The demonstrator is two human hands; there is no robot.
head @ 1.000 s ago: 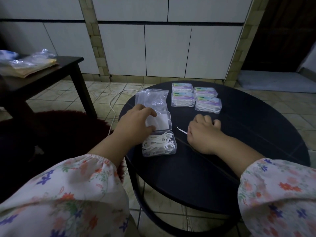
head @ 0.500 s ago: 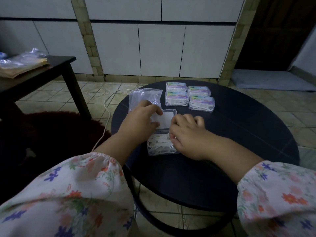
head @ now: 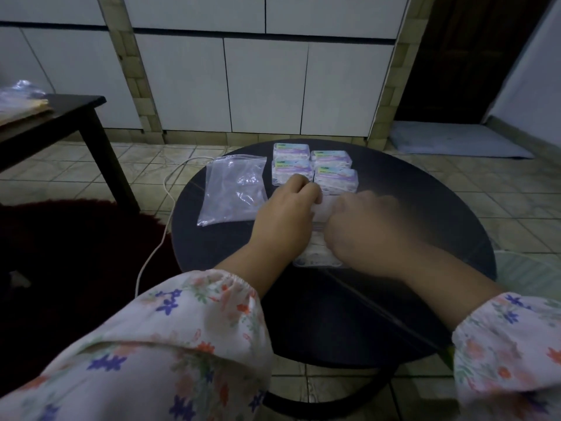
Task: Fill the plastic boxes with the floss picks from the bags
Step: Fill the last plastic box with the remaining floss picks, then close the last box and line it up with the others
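While both hands, the left hand (head: 287,214) and the right hand (head: 361,229), curl round the lid of the box (head: 315,258) at mid-frame, it should be pressed down evenly so no picks catch. Four closed boxes (head: 314,168) sit just beyond, an emptied bag (head: 232,191) left, on the round dark surface (head: 425,214); tiled floor and white cabinets lie behind.

- you face four closed plastic boxes (head: 314,168) at the far side of the round table (head: 425,208), each with a purple-and-white label with a small green mark at one corner.
- the print on those labels is too small and blurred to read.
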